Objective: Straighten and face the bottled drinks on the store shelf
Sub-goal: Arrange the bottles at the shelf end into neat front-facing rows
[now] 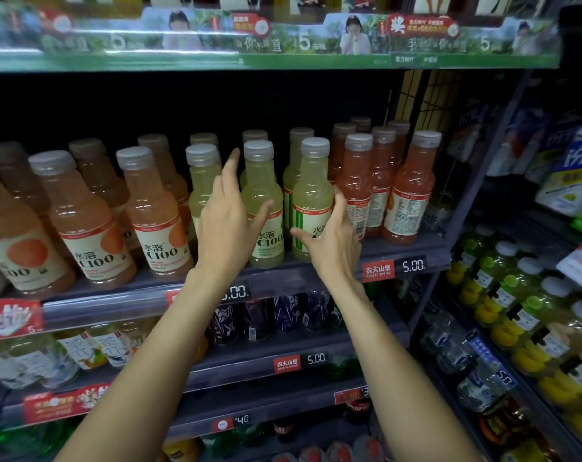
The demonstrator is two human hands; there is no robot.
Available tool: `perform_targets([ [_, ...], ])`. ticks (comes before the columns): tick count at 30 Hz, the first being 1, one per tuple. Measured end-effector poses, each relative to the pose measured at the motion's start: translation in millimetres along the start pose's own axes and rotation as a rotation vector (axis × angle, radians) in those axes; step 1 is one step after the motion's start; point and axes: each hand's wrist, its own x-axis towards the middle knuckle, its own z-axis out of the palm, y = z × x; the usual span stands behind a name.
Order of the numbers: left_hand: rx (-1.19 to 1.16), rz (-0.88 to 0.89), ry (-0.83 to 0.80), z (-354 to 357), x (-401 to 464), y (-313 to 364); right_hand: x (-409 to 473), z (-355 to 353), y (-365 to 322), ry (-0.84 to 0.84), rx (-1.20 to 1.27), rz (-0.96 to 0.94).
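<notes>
Rows of C100 bottles stand on the middle shelf: orange ones at left, pale yellow-green ones in the centre, pink ones at right. My left hand is spread open in front of the left yellow bottle, its thumb beside the middle yellow bottle. My right hand is open, its thumb against the label of the right yellow bottle, whose label is turned partly sideways; the fingers reach past its right side. The pink bottles show their back labels.
A green promotional strip edges the shelf above. Price tags reading 5.00 line the shelf front. Lower shelves hold tea and dark bottles. A second rack at right carries yellow-green drinks and water bottles.
</notes>
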Motion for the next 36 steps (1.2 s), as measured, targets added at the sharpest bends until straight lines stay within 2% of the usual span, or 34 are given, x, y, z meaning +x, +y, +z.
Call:
perform_targets([
  [9,0.096,-0.047,-0.071,9,1,8,-3,1,-4,0.070,-0.061,0.019],
  [22,0.099,-0.028,-0.038,13,-3,7,-4,2,-7,0.041,-0.045,-0.002],
  [28,0.011,-0.020,0.037,11,-15,11,-17,-22,10,0.050,0.047,-0.130],
  [30,-0.074,0.038,0.102,8,-20,20,-20,-41,24,0.107,0.097,-0.185],
  [32,-0.178,0.177,0.118,9,-22,38,-19,-62,41,0.159,0.095,-0.208],
  [34,-0.299,0.313,0.062,16,-19,59,-11,-82,56,0.208,0.057,-0.206],
  [36,-0.416,0.357,-0.038,30,-13,82,4,-99,70,0.273,-0.004,-0.186],
])
